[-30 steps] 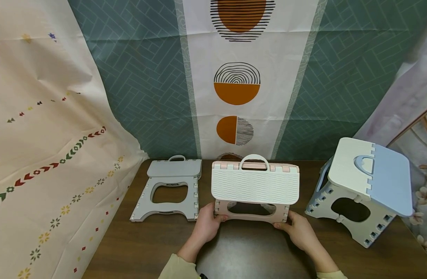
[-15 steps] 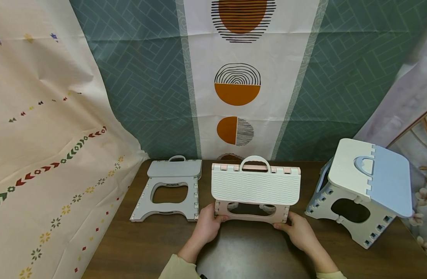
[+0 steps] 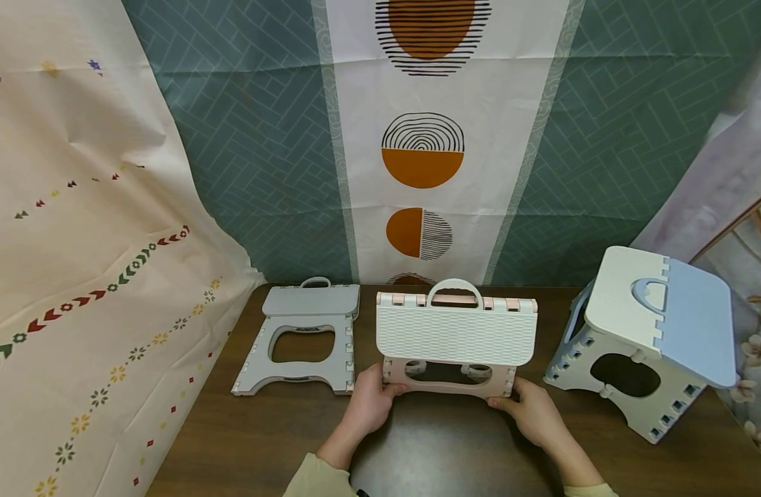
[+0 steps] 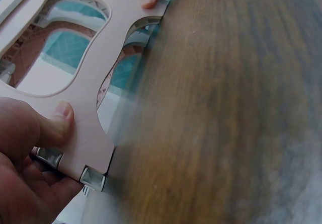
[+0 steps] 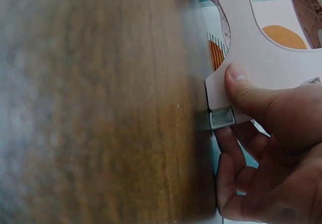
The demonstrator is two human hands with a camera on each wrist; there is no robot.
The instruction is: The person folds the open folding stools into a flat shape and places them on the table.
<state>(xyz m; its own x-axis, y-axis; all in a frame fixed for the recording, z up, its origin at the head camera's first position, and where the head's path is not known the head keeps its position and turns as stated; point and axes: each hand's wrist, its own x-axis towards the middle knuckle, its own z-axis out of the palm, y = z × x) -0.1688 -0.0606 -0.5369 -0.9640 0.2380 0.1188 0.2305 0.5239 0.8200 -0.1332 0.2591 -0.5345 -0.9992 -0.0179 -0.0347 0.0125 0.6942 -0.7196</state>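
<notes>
In the middle of the head view, a pink and white folding stool (image 3: 456,335) stands on the table, its white seat half hanging down toward me under an arched handle. My left hand (image 3: 370,400) grips the lower left corner of its pink leg panel. In the left wrist view the thumb (image 4: 61,118) lies on the panel's front, fingers curled behind the edge. At the lower right corner my right hand (image 3: 532,408) pinches the same panel; the right wrist view has its thumb (image 5: 241,85) on the front and fingers behind.
Left of the held stool lies a folded grey stool (image 3: 305,348). An unfolded white and blue stool (image 3: 659,331) stands to the right. All three are on a dark wooden table (image 3: 455,455), with patterned cloth (image 3: 262,138) hanging behind and cream cloth (image 3: 88,241) at the left.
The top of the pink and white stool has tipped slightly toward me, its handle a little lower. White parts show more at both ends of the leg opening. Both hands keep their places.
</notes>
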